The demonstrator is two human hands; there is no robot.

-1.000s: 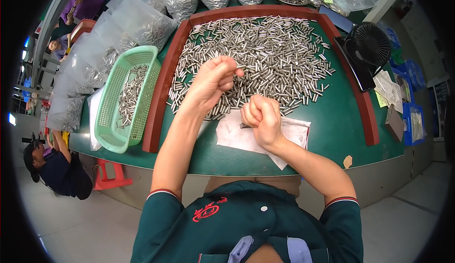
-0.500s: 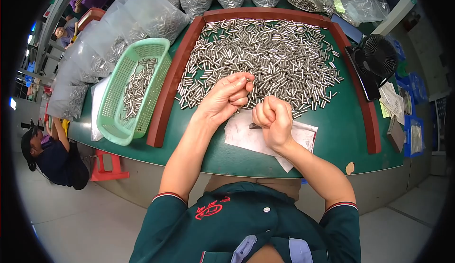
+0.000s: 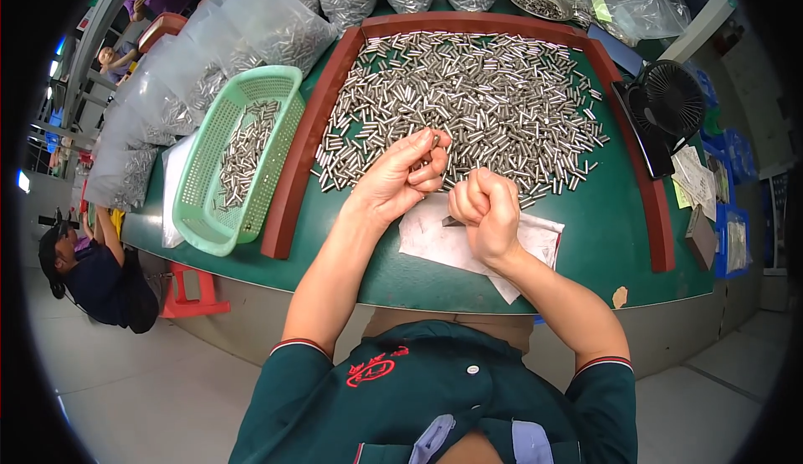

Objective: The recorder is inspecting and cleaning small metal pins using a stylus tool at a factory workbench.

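Note:
A wide spread of short silvery metal pins (image 3: 485, 96) covers the green table in front of me. Over its near edge, my left hand (image 3: 400, 176) pinches one metal pin (image 3: 436, 140) between thumb and forefinger, the other fingers curled. Close beside it on the right, my right hand (image 3: 488, 213) is closed in a fist. A dark tip (image 3: 452, 221) shows under that fist; whether the hand holds it is hidden. Below both hands lies a smudged white sheet (image 3: 427, 231), partly covered by the right hand.
Dark red wooden bars (image 3: 287, 188) frame the pins. At left stands a green plastic basket (image 3: 196, 184) with more pins. Clear bags of pins (image 3: 347, 0) line the back. A black fan (image 3: 669, 100) and a metal dish (image 3: 539, 2) stand right. Another person (image 3: 100, 280) works at far left.
The fingers of my left hand have shifted slightly around the pin, which shows more plainly at their tips. My right fist keeps almost the same place.

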